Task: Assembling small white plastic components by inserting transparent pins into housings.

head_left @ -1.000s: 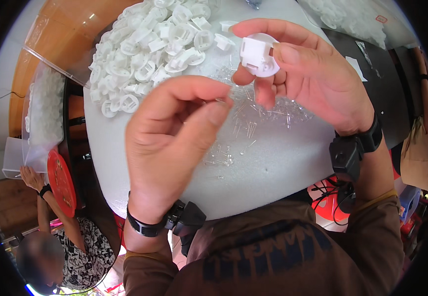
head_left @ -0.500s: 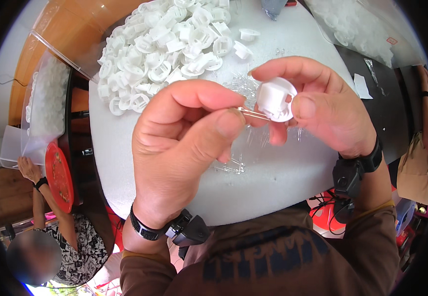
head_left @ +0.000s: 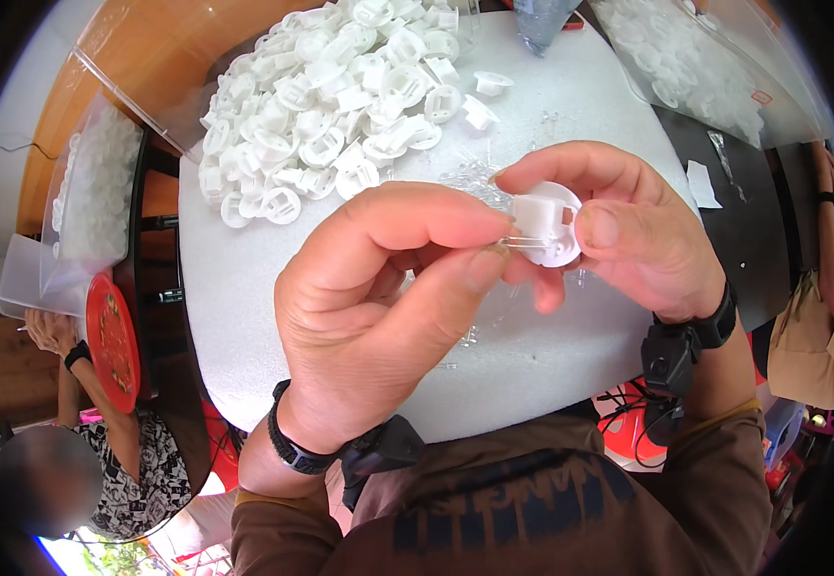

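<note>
Between thumb and forefinger, my left hand (head_left: 378, 288) pinches a small part with thin wire legs (head_left: 529, 243), like an LED; its end is hidden by the fingertips. The legs reach to the lower part of a white plastic round holder (head_left: 538, 213), which has a flange and a boxy middle. My right hand (head_left: 633, 216) grips that holder at its rim, thumb on the near right and fingers behind. Beneath the hands, several loose thin-legged parts (head_left: 474, 176) are scattered on the white foam-like table top (head_left: 551, 384).
A large pile of white holders (head_left: 321, 106) lies at the back left. Clear bags or bins of white parts (head_left: 676, 58) stand at the back right. To the left are a red tray (head_left: 112, 341), a clear box (head_left: 33, 278) and another person's hands (head_left: 50, 331).
My left hand has moved right and slightly down, bringing the wire legs against the holder. The right hand and holder have dropped a little in view.
</note>
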Demonstrator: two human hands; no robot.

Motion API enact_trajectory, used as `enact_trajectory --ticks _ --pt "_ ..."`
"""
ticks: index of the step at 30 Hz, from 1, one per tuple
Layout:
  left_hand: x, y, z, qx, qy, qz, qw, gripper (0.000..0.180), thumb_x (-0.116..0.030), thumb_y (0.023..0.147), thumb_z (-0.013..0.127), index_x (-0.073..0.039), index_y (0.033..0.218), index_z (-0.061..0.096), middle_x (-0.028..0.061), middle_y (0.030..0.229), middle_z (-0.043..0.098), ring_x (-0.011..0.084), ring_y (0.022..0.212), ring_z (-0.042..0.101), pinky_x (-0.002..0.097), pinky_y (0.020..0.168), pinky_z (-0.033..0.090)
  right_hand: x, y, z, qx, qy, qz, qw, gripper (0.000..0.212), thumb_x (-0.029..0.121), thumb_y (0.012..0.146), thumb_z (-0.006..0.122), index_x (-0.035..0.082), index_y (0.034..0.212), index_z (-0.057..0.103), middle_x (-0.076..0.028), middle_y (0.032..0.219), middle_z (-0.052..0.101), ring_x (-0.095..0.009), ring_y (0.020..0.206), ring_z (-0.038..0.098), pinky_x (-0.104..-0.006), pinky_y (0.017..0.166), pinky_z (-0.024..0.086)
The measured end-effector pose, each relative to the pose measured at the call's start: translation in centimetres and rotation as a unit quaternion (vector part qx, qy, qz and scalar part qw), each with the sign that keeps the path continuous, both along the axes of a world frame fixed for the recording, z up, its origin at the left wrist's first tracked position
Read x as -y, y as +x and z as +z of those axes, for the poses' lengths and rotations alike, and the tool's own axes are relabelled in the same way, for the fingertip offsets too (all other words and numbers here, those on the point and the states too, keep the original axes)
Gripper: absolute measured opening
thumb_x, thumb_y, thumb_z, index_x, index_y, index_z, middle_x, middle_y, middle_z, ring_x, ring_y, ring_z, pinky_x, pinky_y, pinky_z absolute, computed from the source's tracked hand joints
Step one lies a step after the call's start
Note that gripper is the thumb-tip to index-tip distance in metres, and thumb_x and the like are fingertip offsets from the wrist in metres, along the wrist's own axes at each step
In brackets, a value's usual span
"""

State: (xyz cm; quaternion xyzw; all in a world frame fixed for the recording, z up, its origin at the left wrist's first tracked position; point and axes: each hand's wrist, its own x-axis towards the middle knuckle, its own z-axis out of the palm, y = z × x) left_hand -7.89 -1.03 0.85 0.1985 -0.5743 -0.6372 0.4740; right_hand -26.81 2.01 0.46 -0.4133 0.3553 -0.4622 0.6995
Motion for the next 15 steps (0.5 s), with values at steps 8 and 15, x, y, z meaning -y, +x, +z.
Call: enact_trajectory --ticks 8,15 --pt "-0.1 0.0 -0.5 0.042 -0.070 0.021 0.996 0.013 0.001 0.081 0.055 -0.001 0.094 0.055 0.0137 0.087 0.060 0.0076 0.059 0.049 0.0184 0.050 0.040 -0.2 0.0 -0.3 -0.012 -0.009 0.000 1.000 0.051 0.032 0.081 0.061 -0.003 0.116 0.050 -0.013 0.092 0.061 -0.022 0.077 0.061 -0.0290 0.054 0.052" --pt "-0.4 0.2 -1.0 0.074 -0.134 0.046 0.987 0.014 0.005 0.080 0.054 -0.001 0.093 0.055 0.0143 0.088 0.059 0.0080 0.061 0.050 0.0189 0.051 0.042 -0.7 -0.1 -0.4 -0.015 -0.008 0.000 1.000 0.052 0.034 0.080 0.062 -0.003 0.115 0.050 -0.013 0.092 0.062 -0.022 0.079 0.063 -0.0293 0.054 0.053"
